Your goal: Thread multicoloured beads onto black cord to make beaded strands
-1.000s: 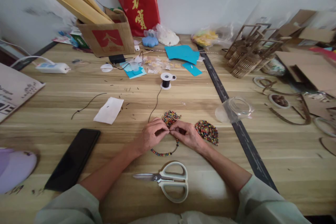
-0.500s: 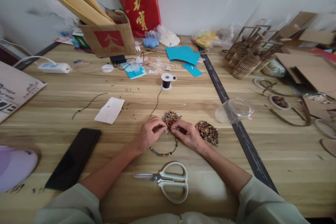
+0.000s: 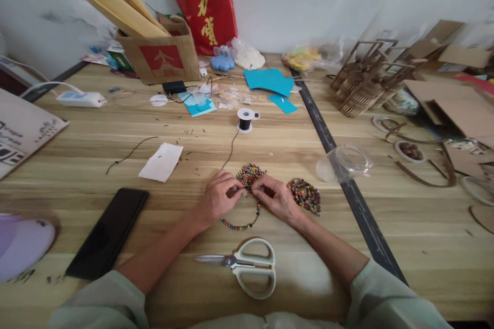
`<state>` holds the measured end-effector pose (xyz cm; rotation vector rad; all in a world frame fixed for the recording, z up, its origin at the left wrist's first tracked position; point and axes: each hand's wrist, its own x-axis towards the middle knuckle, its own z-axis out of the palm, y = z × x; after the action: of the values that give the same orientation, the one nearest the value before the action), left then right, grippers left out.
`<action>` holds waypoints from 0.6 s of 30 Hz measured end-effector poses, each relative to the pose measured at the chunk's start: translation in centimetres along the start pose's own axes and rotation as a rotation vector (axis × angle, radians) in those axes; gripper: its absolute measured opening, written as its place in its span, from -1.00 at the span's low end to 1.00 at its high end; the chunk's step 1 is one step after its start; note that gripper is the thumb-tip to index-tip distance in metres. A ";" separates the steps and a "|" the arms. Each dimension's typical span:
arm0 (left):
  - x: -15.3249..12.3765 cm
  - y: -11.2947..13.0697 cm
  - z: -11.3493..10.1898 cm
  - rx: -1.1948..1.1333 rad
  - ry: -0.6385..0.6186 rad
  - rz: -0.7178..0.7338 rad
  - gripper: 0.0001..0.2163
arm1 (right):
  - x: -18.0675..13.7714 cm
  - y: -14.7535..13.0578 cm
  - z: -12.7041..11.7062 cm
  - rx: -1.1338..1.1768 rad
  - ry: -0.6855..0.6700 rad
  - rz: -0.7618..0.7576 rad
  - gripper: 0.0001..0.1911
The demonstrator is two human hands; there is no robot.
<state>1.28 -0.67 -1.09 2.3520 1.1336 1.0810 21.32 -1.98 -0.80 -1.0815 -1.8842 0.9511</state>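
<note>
Over the table, my left hand (image 3: pixel 221 196) is closed in a pinch, with black cord (image 3: pixel 232 150) running to it from a white spool (image 3: pixel 244 120). My right hand (image 3: pixel 275 196) also pinches, its fingertips close to the left ones; what they hold is too small to make out. Just beyond the fingertips lies a heap of loose multicoloured beads (image 3: pixel 250 174). A strand of threaded beads (image 3: pixel 236 226) curves on the table below both hands. To the right of my right hand is a coiled bead string (image 3: pixel 304 196). Scissors (image 3: pixel 247 267) rest nearer to me, blades pointing left.
A black phone (image 3: pixel 108 234) and a white paper piece (image 3: pixel 161 162) lie on the left. Right of the beads sits a clear plastic container (image 3: pixel 345 162). Farther back stand a cardboard box (image 3: pixel 160 56), blue cards (image 3: pixel 268 81) and small woven baskets (image 3: pixel 358 90).
My left fingertips have drawn slightly left, widening the small gap to the right ones. The right hand and the scissors have stayed nearly in place.
</note>
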 end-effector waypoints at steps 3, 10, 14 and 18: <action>-0.1 0.2 -0.1 0.053 -0.028 0.024 -0.94 | 0.0 0.0 0.0 0.006 0.001 0.013 -0.90; -0.2 0.3 -0.2 0.115 -0.071 0.024 -0.93 | -0.1 -0.1 0.1 0.010 0.001 0.024 -0.90; -0.3 0.1 -0.2 0.146 -0.112 0.017 -0.95 | -0.1 -0.2 0.1 -0.001 0.000 0.030 -0.89; -0.4 0.0 -0.1 0.171 -0.125 0.015 -0.95 | -0.1 -0.3 0.0 0.004 -0.004 0.030 -0.89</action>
<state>1.07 -1.03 -1.25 2.5224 1.2074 0.8587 21.23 -2.21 -0.61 -1.1091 -1.8732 0.9737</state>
